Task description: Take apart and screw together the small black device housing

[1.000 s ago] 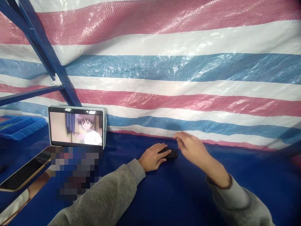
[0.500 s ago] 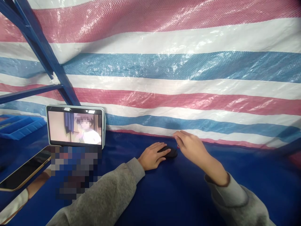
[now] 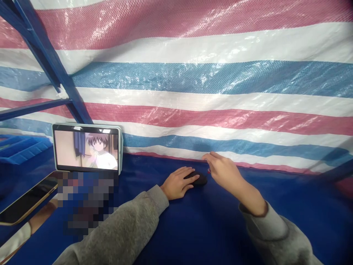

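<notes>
A black computer mouse (image 3: 200,179) lies on the dark blue table top (image 3: 187,228). My left hand (image 3: 178,183) holds it down against the table from the left, its fingers laid across the body. Over the mouse's right end is my right hand (image 3: 222,169), its fingers pinched together. From under these fingers shows a bit of a slim screwdriver-like tool (image 3: 209,171) with a red part and a thin shaft pointing down at the mouse. Most of that tool is hidden in the hand.
A tablet (image 3: 87,149) playing a cartoon stands at the left. In front of it, another person's arm (image 3: 41,217) reaches in near a phone (image 3: 30,198). Farther left is a blue tray (image 3: 26,149). A striped plastic sheet (image 3: 193,99) hangs behind the table, beside a blue metal frame (image 3: 52,62).
Both hands keep almost the same places, with my right fingers still pinched above the mouse. The whole view has shifted very slightly.
</notes>
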The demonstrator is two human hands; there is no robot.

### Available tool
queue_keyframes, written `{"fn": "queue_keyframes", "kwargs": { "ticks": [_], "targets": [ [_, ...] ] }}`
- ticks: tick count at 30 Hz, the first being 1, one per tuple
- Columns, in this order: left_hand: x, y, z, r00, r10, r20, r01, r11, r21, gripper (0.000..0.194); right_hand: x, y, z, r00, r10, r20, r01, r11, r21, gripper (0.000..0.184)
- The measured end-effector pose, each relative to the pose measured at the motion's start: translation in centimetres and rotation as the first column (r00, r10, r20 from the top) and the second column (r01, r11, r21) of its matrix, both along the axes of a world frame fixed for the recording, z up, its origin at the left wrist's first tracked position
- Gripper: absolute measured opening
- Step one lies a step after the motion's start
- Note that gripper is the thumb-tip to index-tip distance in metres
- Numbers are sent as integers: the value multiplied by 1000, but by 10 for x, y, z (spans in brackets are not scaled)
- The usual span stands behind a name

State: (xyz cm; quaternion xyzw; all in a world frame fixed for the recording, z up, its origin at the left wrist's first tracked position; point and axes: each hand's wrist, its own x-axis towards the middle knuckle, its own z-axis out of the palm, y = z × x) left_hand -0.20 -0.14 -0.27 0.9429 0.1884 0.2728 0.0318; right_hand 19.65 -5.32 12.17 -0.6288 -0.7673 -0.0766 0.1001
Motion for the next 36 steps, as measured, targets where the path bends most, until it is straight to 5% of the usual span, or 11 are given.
{"fn": "queue_keyframes", "kwargs": {
  "ticks": [23, 36],
  "targets": [
    [0, -1, 1, 1000, -1, 5, 1, 1000, 10, 41, -3, -1, 1, 1000, 11, 21, -11, 1000, 1, 48],
    [0, -1, 1, 1000, 0, -2, 0, 1000, 3, 40, -5, -2, -2, 997, 50, -66, -50, 999, 3, 41]
  ]
}}
